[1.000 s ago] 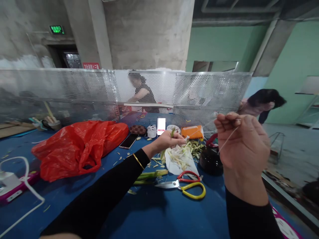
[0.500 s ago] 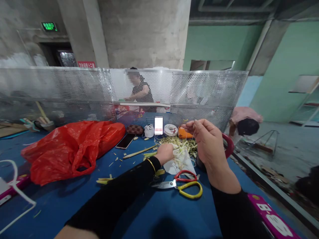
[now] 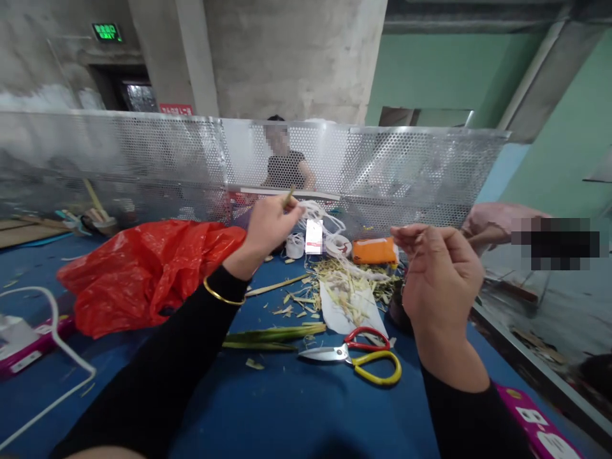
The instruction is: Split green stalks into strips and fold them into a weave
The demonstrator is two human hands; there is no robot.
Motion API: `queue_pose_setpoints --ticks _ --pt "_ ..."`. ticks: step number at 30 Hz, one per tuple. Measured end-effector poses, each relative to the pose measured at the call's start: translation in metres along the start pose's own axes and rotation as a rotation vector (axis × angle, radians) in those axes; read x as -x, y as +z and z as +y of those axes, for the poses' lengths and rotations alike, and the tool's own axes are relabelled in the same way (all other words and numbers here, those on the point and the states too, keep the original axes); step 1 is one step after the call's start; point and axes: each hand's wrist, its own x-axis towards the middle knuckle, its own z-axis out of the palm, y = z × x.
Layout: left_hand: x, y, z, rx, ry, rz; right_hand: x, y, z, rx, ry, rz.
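My left hand (image 3: 268, 226) is raised over the table with its fingers closed on a short green plant strip (image 3: 289, 196). Loose loops of white cord (image 3: 320, 209) hang beside these fingertips and trail down to the pile; whether the hand grips them too I cannot tell. At the right, my right hand (image 3: 442, 268) is held up in a pinch, and what lies between its fingers is too thin to make out. Below, plant scraps (image 3: 351, 293) cover a white sheet (image 3: 335, 317). Scissors (image 3: 351, 354) with red and yellow handles lie in front, near green stalks (image 3: 272, 334).
A red plastic bag (image 3: 143, 274) fills the left side of the blue table (image 3: 287, 408). Behind the scraps stand an orange pack (image 3: 375, 251) and a tape roll (image 3: 338, 245). A perforated metal screen (image 3: 406, 159) crosses the back. A person (image 3: 287, 162) sits behind it; another bends at the right.
My left hand has risen from the scrap pile, up and left, bringing up the green strip beside white cord loops. My right hand stays pinched. The view has shifted slightly.
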Motion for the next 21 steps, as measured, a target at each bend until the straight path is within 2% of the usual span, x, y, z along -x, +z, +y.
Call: queue_pose_setpoints --ticks 4,6,8,11,12,13,15,18,21 --pt "0.009 -0.053 -0.027 -0.296 -0.021 0.191 0.012 0.005 0.017 0.027 0.199 -0.112" --pt "0.018 -0.07 -0.044 -0.493 -0.065 0.214 0.019 0.008 0.028 0.054 0.355 -0.199" --pt "0.028 -0.078 -0.064 -0.628 -0.1 0.123 0.027 0.01 0.041 0.075 0.523 -0.286" --pt "0.043 -0.076 -0.093 -0.697 -0.112 -0.217 0.039 0.014 0.057 0.049 0.731 -0.384" --pt "0.048 -0.073 -0.099 -0.663 -0.12 -0.295 0.042 0.015 0.061 0.032 0.778 -0.398" --pt "0.052 -0.068 -0.104 -0.603 -0.125 -0.322 0.045 0.015 0.065 0.018 0.814 -0.405" --pt "0.061 -0.057 -0.103 -0.417 -0.109 -0.299 0.05 0.015 0.071 0.008 0.864 -0.418" --pt "0.076 -0.031 -0.083 -0.018 -0.12 -0.245 0.054 0.014 0.074 -0.003 0.905 -0.447" --pt "0.092 0.001 -0.058 0.34 -0.2 -0.362 0.056 0.015 0.072 -0.044 0.934 -0.471"
